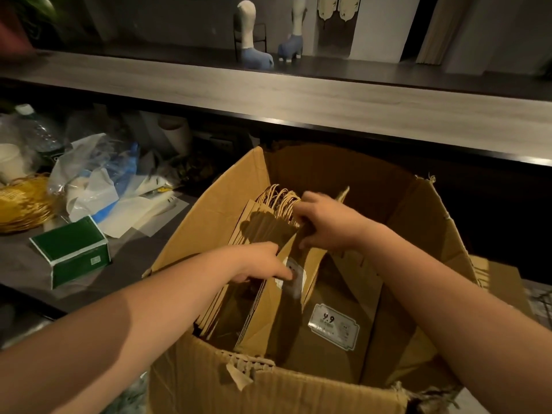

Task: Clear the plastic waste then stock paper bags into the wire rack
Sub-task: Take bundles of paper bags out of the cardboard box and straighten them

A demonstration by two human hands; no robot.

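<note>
A stack of paper bags [263,231] stands on edge inside an open box [298,386], leaning against its left wall. The top of the stack, just below the twine handles [279,197], is pinched by the right hand [325,224], fingers curled over the edge. The left hand [260,262] is pushed down between the bags, with a fingertip near a white label; whether it grips a bag or only parts them cannot be told.

Plastic waste [98,177] lies heaped on the desk [134,255] to the left, beside a green carton [71,249] and a bottle [38,130]. No wire rack is seen in view.

Several risks are judged likely. If only the top edge is pulled, a bag could be torn or a handle ripped off. Looped handles could be snagged on neighbouring bags, so that extras are dragged out. The box's ragged front flap could catch the bundle as it is lifted.
</note>
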